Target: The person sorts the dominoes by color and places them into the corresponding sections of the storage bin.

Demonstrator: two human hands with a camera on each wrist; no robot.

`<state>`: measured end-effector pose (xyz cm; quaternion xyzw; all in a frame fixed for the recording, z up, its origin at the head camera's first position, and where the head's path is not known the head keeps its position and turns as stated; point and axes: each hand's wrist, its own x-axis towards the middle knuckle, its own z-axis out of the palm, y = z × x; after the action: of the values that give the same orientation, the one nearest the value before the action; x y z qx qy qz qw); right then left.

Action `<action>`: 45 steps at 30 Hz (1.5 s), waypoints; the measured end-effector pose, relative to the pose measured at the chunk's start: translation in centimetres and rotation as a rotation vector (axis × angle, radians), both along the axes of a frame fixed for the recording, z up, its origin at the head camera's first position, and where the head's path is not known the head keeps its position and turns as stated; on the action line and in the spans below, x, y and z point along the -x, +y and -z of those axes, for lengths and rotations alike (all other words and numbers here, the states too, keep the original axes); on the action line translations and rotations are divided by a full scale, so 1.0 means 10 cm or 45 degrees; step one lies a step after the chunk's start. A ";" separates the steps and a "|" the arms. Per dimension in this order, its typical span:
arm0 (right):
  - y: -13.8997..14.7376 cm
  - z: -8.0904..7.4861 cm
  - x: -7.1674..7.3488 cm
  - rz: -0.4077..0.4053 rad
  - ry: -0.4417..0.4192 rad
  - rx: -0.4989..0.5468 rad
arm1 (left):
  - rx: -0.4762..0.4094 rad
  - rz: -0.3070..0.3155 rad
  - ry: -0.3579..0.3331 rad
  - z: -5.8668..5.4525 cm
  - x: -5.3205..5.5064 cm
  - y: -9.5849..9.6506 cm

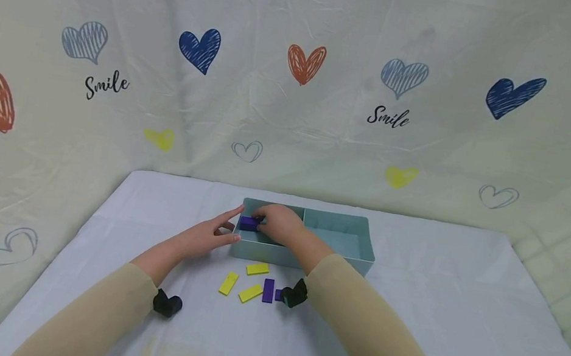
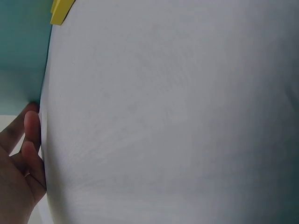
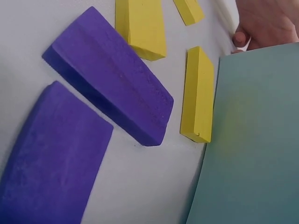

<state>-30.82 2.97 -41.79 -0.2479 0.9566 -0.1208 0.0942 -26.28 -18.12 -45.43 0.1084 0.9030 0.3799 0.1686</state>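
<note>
A teal box (image 1: 263,253) with two compartments stands toward the far side of the table. My right hand (image 1: 281,223) reaches into its left compartment, fingertips pinching a dark purple piece beside a purple block (image 1: 248,224) lying there. This hand's fingers are outside the right wrist view. My left hand (image 1: 201,239) is at the box's left end, index finger stretched along it and thumb at the front corner. In the left wrist view, the left fingertips (image 2: 32,123) are right at the teal wall.
In front of the box lie yellow blocks (image 1: 258,268) and a purple block (image 1: 268,290); another purple block (image 3: 56,158) is partly hidden by the black wrist mount (image 1: 294,294) in the head view. A white cloth covers the table (image 1: 435,323). A patterned curtain (image 1: 294,118) hangs behind.
</note>
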 end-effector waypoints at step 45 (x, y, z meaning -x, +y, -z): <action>0.71 -0.41 -0.59 -0.053 0.133 0.221 | 0.030 -0.023 -0.028 -0.01 0.02 0.03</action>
<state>-24.96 10.05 -37.67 -0.2808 0.9408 -0.1882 0.0246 -26.47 -17.83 -45.37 0.0941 0.9065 0.3718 0.1764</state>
